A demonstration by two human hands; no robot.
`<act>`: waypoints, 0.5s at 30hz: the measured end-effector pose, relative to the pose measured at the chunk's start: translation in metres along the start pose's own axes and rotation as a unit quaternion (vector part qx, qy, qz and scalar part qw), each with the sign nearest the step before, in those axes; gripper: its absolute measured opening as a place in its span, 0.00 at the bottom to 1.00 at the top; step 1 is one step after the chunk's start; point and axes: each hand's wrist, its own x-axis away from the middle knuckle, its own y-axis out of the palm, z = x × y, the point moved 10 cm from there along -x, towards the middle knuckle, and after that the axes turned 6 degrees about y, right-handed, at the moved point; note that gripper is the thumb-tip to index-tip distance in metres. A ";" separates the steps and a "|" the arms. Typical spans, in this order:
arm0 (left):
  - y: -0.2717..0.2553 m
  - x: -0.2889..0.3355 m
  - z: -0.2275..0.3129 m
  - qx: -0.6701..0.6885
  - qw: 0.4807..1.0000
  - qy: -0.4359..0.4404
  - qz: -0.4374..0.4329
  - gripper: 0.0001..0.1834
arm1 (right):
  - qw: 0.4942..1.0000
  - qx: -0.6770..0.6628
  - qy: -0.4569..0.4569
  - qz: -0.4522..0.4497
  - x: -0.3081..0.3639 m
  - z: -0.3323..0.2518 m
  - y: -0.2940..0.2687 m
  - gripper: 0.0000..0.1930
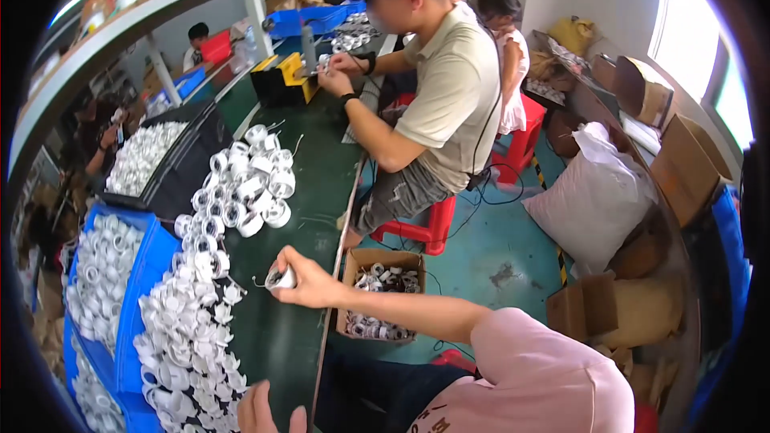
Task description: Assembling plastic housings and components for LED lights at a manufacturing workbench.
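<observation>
My right hand is closed round a small white round plastic housing and holds it over the dark green tabletop. A thin wire sticks out from the housing's left side. Only the fingers and thumb of my left hand come into view at the bottom edge. They are apart, with nothing seen between them, beside a heap of white claw-shaped plastic pieces. Beyond my right hand lies a pile of white ring-shaped parts with dark insides, some with wires.
Blue bins and a black crate of white parts line the left side. A cardboard box of parts stands below the table edge. Farther along, a person works at a yellow-and-black device. A white sack stands right.
</observation>
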 end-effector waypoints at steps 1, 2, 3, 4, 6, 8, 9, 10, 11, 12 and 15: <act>0.021 -0.015 -0.011 -0.005 0.999 0.018 -0.029 0.22 | 0.999 0.032 0.006 0.003 -0.001 -0.003 0.003 0.21; 0.040 -0.029 -0.024 -0.011 0.998 0.032 -0.060 0.28 | 0.998 0.062 0.016 0.005 -0.001 -0.009 0.009 0.21; 0.050 -0.044 -0.043 -0.034 0.998 0.020 -0.049 0.30 | 0.996 0.076 0.037 -0.009 0.001 -0.012 0.015 0.23; 0.061 -0.066 -0.058 -0.052 0.998 0.016 -0.040 0.32 | 0.996 0.088 0.007 -0.016 0.003 -0.016 0.013 0.23; 0.081 -0.092 -0.113 -0.112 0.993 -0.007 -0.026 0.32 | 0.995 0.100 0.005 -0.021 0.003 -0.017 0.017 0.24; 0.097 -0.109 -0.150 -0.129 0.990 -0.042 -0.035 0.31 | 0.997 0.080 -0.008 0.002 0.002 -0.014 0.013 0.23; 0.103 -0.111 -0.169 -0.141 0.988 -0.051 -0.023 0.30 | 0.998 0.062 -0.001 0.004 0.000 -0.012 0.015 0.23; 0.107 -0.114 -0.170 -0.143 0.988 -0.046 -0.024 0.30 | 0.999 0.046 0.007 0.010 0.001 -0.012 0.013 0.23; 0.111 -0.115 -0.176 -0.143 0.988 -0.055 -0.025 0.29 | 0.999 0.045 0.005 0.014 0.000 -0.015 0.010 0.23; 0.114 -0.117 -0.182 -0.143 0.987 -0.066 -0.026 0.27 | 0.999 0.046 0.001 0.016 0.000 -0.017 0.009 0.23; 0.115 -0.124 -0.165 -0.152 0.987 -0.037 -0.035 0.16 | 0.999 0.043 0.001 0.016 0.001 -0.017 0.005 0.23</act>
